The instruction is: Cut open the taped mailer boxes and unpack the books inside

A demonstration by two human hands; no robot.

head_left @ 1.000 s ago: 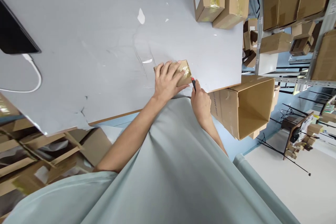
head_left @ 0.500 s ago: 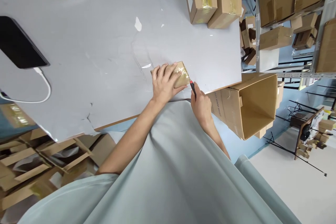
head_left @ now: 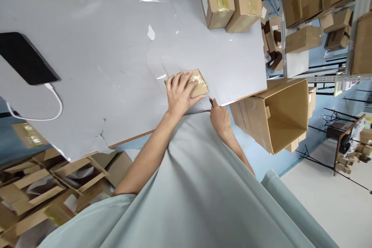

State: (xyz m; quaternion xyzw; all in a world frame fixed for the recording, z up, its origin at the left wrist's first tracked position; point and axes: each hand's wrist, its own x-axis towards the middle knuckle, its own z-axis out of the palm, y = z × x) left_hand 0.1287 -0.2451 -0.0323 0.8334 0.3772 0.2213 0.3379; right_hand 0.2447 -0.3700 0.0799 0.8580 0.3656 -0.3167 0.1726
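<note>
Brown cardboard box, small and shiny-topped, sits on the grey tabletop, clamped under the left hand, fingers spread. Right hand is curled round a slim red-and-black tool (tip's just beside the box; from here, can't tell if touching). Two taped brown cartons sit beyond.

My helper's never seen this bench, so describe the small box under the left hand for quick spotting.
On the gray table, look along its near edge. There the left hand lies over a small cardboard box, shiny tape on its uncovered end. It is much smaller than the two taped cartons at the table's far right, and only it has a hand on it.
</note>
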